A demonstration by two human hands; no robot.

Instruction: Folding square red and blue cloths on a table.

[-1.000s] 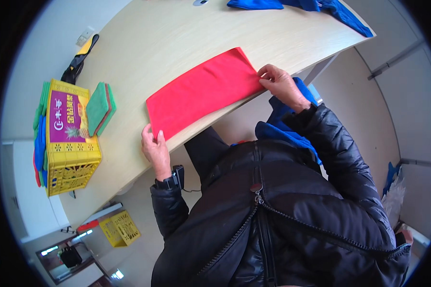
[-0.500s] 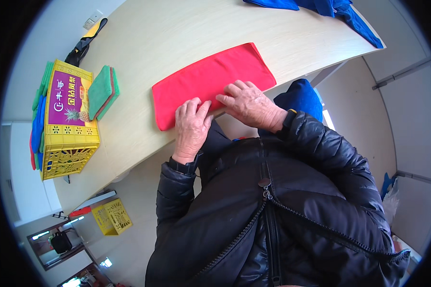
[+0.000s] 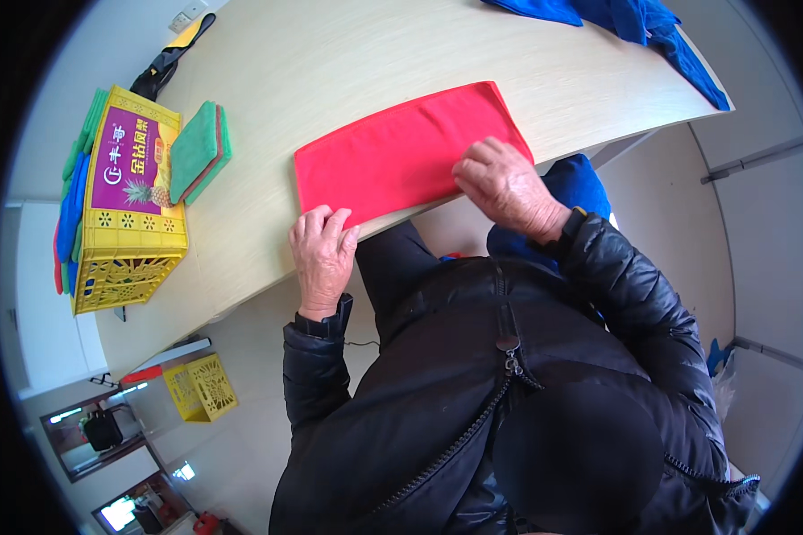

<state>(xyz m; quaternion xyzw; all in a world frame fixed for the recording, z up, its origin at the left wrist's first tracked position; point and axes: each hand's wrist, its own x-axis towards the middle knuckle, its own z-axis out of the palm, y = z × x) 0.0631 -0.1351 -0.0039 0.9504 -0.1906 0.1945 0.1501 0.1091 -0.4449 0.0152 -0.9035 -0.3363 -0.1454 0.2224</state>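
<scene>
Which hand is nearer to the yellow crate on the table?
Left. The left hand is right of the crate, at the near left corner of the red cloth; the right hand is farther right, near its right end.

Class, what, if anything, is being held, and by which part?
A grip cannot be told: the left hand is at the near left corner of the red rectangular fabric cloth, the right hand over its right end.

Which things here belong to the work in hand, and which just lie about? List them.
In use: red cloth, touched by left hand and right hand; table beneath.
Lying about, apparently: green stack, table crate, floor crate, far blue cloth.
</scene>
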